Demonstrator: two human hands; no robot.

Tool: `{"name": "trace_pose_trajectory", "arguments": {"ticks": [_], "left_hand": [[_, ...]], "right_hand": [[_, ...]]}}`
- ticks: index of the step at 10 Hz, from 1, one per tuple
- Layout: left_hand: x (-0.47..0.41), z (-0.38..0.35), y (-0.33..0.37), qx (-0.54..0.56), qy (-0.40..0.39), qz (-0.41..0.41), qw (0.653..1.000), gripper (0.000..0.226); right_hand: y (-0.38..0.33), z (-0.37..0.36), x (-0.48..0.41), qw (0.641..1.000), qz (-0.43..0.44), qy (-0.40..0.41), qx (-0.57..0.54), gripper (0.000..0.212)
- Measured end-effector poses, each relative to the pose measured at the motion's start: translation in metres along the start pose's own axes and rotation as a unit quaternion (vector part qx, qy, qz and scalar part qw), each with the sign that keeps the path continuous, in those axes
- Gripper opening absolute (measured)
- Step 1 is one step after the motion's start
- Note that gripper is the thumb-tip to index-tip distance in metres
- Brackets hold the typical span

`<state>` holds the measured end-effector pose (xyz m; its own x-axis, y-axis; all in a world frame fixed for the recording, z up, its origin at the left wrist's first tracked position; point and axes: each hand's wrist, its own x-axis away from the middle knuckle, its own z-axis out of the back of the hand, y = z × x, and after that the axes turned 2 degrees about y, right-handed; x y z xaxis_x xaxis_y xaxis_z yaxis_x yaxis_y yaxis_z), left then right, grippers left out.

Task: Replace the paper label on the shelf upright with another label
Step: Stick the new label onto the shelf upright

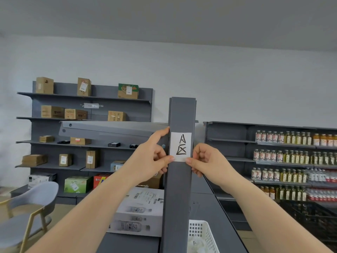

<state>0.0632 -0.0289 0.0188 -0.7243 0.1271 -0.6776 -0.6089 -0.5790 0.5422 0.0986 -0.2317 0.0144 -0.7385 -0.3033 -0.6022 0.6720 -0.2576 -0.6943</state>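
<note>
Both thumbs press the paper label [180, 146] at its 6 o'clock edge against the shelf upright [179, 189]. The left hand [152, 157] and right hand [207, 161] have fingers curled. Uneven pressure could skew it.

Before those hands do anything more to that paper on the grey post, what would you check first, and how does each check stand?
1. Paper label lies flat on the shelf upright: ok.
2. Left hand thumb at the lower left corner: ok.
3. Right hand thumb at the lower right corner: ok.
4. Label sits straight, writing readable: ok.
5. Whether this is the old label or the new one: cannot tell.
6. Another marked paper in the white basket: ok.
</note>
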Motion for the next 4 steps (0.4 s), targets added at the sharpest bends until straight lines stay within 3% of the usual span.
{"name": "trace_pose_trajectory", "arguments": {"ticks": [2,4], "left_hand": [[0.007,-0.003,0.002,-0.002,0.004,-0.003,1.000,0.078],[0.030,0.007,0.009,0.067,-0.047,0.069,0.994,0.044]], "right_hand": [[-0.007,0.000,0.011,1.000,-0.011,0.006,0.028,0.015],[-0.027,0.022,0.052,0.995,-0.003,0.082,0.058,0.015]]}}
